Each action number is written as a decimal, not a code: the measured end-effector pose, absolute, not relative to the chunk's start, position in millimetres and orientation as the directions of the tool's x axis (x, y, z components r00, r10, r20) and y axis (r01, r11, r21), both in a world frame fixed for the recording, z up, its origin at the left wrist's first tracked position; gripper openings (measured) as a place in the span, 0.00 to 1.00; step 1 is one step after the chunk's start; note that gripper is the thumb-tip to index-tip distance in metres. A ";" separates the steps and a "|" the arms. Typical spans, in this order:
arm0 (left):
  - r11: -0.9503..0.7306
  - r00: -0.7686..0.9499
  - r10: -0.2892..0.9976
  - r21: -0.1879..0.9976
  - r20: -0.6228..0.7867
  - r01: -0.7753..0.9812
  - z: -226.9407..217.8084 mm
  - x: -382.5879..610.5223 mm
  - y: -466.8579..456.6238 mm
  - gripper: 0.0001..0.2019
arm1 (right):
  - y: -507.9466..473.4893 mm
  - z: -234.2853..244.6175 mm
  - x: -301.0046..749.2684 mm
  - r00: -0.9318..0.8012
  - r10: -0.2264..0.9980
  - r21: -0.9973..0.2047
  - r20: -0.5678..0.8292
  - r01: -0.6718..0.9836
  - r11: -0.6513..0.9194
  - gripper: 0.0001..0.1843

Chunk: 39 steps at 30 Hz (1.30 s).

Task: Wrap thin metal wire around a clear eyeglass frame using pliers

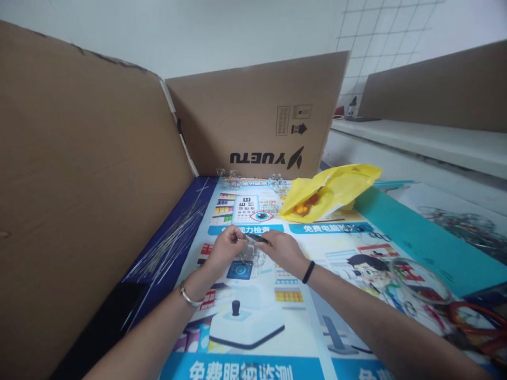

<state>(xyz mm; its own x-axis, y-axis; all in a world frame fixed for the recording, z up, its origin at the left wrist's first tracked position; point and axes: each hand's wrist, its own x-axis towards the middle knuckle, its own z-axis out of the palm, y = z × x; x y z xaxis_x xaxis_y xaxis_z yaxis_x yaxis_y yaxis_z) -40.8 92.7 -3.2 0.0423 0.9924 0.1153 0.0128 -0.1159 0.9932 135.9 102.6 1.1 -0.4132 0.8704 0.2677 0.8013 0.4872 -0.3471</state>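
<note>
My right hand [287, 253] is closed around dark-jawed pliers [258, 239], whose tip points left toward my other hand. My left hand [226, 247] is closed in a pinch at a thin silver wire piece [259, 259]. Loops of this wire hang below and between the two hands, over the printed poster [267, 311]. Exactly where the plier jaws meet the wire is too small to make out.
Long straight wires [170, 237] lie at left beside a cardboard wall [91, 158]. A yellow bag [336, 190] lies open at the back right. Wire coils [422, 282] and an orange-red cord bundle [475, 319] sit on the right, near a teal panel [431, 243].
</note>
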 end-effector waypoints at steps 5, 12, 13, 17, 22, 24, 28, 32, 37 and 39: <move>-0.061 0.097 0.993 0.993 0.071 -0.100 1.8 -39.7 87.1 0.09 | 103.6 2.4 136.1 -0.424 0.860 -0.351 0.284 0.789 0.505 0.16; 0.048 0.226 0.974 0.974 0.003 -0.220 6.8 -42.1 84.7 0.12 | 114.0 -0.3 143.5 -0.520 0.789 -0.377 0.326 0.694 0.613 0.16; 0.063 0.242 0.970 0.970 -0.005 -0.234 7.3 -42.9 85.0 0.12 | 115.5 -0.4 144.8 -0.532 0.781 -0.396 0.327 0.673 0.624 0.16; 0.088 0.306 0.952 0.956 0.002 -0.280 8.9 -46.6 86.3 0.12 | 118.8 1.6 150.0 -0.584 0.749 -0.504 0.314 0.566 0.653 0.16; 0.113 0.386 0.922 0.953 0.004 -0.280 9.4 -49.4 86.9 0.11 | 116.8 6.4 151.3 -0.616 0.738 -0.579 0.276 0.506 0.639 0.15; 0.128 0.404 0.915 0.954 -0.007 -0.273 8.8 -49.4 86.8 0.12 | 115.6 7.4 150.4 -0.624 0.736 -0.586 0.263 0.503 0.635 0.14; 0.142 0.394 0.919 0.957 -0.032 -0.255 6.6 -49.2 87.1 0.12 | 115.5 6.5 149.9 -0.656 0.707 -0.563 0.263 0.490 0.665 0.15; 0.119 0.340 0.939 0.973 -0.046 -0.196 5.8 -50.3 89.0 0.12 | 116.9 2.3 150.9 -0.647 0.700 -0.431 0.303 0.562 0.706 0.17; 0.056 0.276 0.961 0.994 -0.028 -0.097 6.9 -51.5 91.3 0.10 | 116.1 -1.5 150.0 -0.558 0.738 -0.206 0.379 0.727 0.655 0.15; 0.044 0.267 0.963 0.997 -0.026 -0.063 6.7 -50.7 91.3 0.10 | 115.3 -2.0 149.5 -0.530 0.756 -0.169 0.385 0.764 0.622 0.15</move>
